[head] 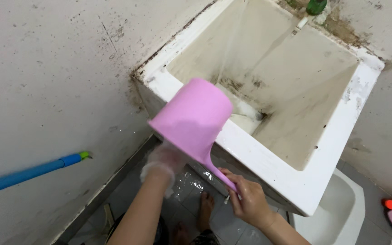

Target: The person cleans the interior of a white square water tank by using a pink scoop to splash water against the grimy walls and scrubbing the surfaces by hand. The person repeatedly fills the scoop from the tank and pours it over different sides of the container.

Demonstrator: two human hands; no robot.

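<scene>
right hand (250, 199): clamped on handle of smooth pink plastic dipper (193, 119), tilted mouth-down just over rim of stained white square water tub (296, 181) | left hand (162, 163): soapy, pressed under dipper's rim, grip cannot be told | blue pole (28, 174) against speckled wall | green bottle (316, 6) at tub's far corner | wet tiled floor (187, 186)

Green bottle (316, 6) at the tub's far rim, label unreadable; no signs, no screens.
</scene>
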